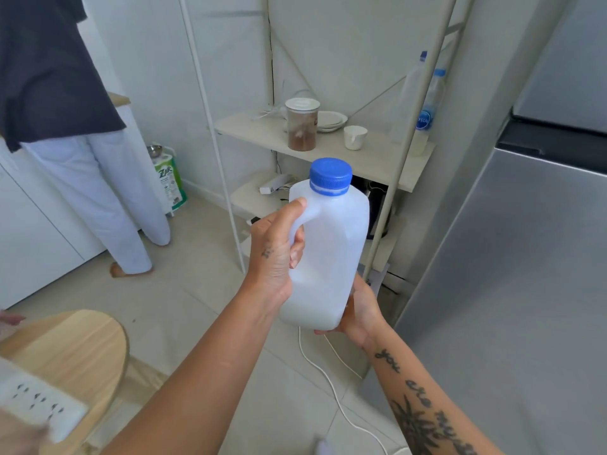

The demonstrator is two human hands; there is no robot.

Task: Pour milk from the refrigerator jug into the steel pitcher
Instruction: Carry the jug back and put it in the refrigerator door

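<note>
Shelf rack (377,159) at 12 o'clock holds a lidded jar (301,124), plates (331,120), white cup (354,136), water bottles (430,100). Steel fridge (525,257) at 3, round wooden table (75,343) at 8.

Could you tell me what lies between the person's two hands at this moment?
In the head view, the milk jug, blue cap still on, sits between them: the left hand grips its handle and the right hand supports its base.
</note>
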